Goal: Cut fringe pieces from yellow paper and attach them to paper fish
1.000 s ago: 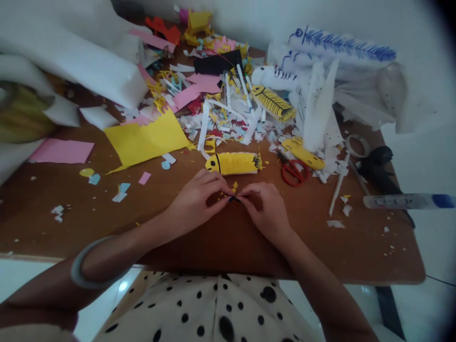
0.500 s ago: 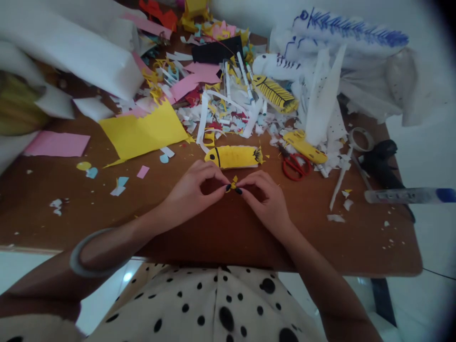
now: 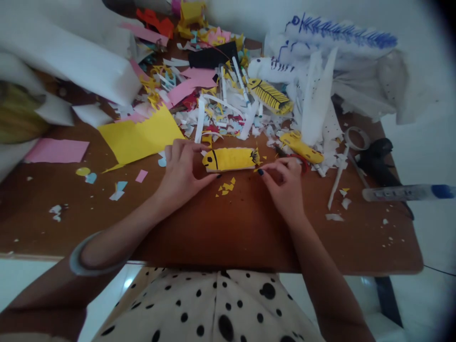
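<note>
A yellow paper fish [image 3: 231, 159] with a black-drawn eye, gill line and tail lies flat on the table before me. My left hand [image 3: 183, 168] is at its head end, thumb and fingers spread apart, the index fingertip close to the head. By the tail, my right hand [image 3: 283, 183] pinches a small yellow paper scrap [image 3: 255, 170] between thumb and finger. Several cut yellow paper bits [image 3: 226, 186] lie in a small heap just below the fish. Red-handled scissors [image 3: 303, 163] are partly hidden behind my right hand.
A yellow cutter [image 3: 302, 146], a tape roll [image 3: 357, 138], a black glue gun [image 3: 381, 159] and a pen [image 3: 408, 192] lie to the right. Yellow sheet paper [image 3: 142, 135] is at left. Paper scraps and another striped yellow fish [image 3: 270, 95] cover the back.
My hands have parted from the middle. The yellow bits they held together now lie on the table. The left has moved to the fish's head, the right to its tail.
</note>
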A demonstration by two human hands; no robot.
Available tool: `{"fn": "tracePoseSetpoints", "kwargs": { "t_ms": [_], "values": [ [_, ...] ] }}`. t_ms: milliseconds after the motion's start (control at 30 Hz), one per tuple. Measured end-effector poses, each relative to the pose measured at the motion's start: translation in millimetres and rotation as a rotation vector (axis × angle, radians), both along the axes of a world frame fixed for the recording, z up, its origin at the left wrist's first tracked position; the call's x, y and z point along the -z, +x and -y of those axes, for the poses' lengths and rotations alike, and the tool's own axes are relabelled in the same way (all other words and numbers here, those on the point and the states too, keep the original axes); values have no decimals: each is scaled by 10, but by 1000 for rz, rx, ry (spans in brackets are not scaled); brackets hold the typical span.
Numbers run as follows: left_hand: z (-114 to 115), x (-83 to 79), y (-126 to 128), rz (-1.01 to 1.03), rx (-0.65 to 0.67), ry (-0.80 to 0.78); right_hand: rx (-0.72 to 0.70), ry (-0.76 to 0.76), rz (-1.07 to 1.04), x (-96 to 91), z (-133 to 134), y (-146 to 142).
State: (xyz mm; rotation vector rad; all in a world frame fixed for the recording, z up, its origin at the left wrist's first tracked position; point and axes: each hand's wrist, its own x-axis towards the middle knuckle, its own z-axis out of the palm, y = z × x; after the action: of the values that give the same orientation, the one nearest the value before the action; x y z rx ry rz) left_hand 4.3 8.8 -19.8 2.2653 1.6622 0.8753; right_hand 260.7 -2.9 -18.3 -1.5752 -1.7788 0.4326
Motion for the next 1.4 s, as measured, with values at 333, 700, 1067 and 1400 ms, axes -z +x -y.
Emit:
{"fn": "tracePoseSetpoints", "kwargs": {
  "t_ms": [333, 700, 1067, 1400],
  "values": [
    [-42, 17, 3, -104, 95, -41, 41, -11, 64, 136, -101, 22],
    [36, 19, 44, -137, 131, 8, 38, -28, 74, 96, -82, 53],
    [45, -1, 43, -116, 121, 10, 35, -77, 97, 110, -93, 23],
    [38, 12, 52, -93, 107, 39, 16, -120, 44, 116, -103, 41]
  ]
}}
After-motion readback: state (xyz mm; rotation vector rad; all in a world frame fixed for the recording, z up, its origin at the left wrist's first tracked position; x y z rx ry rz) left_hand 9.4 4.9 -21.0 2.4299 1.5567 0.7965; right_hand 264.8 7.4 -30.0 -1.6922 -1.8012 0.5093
